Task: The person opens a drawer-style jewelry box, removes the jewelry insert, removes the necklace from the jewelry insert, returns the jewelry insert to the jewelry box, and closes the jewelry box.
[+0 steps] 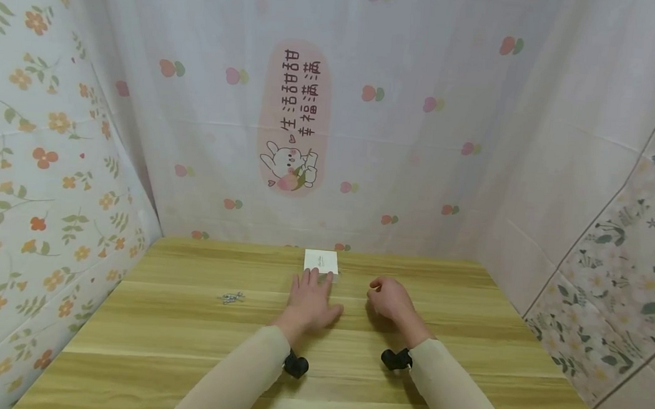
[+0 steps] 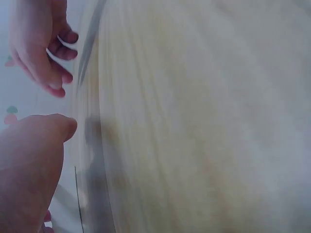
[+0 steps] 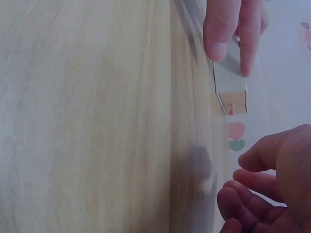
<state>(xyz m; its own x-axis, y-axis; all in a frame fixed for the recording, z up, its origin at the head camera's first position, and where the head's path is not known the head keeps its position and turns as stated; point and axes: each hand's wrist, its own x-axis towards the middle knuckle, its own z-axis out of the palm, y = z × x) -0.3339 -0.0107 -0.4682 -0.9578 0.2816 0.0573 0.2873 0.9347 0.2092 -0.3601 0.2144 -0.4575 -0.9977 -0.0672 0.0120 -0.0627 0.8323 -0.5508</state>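
A small white box with fine print on its lid lies near the table's back edge. My left hand reaches over its near side, fingers spread and fingertips on the box. In the right wrist view the left hand touches the white box, whose end facing me shows a tan inside and a small tab. To the right of the box, my right hand hovers over the table with loosely curled fingers and holds nothing. The left wrist view shows the right hand above the left thumb.
A small silvery tangle, too small to make out, lies left of the left hand on the wooden table. A printed curtain hangs behind the table, and patterned cloths close off both sides.
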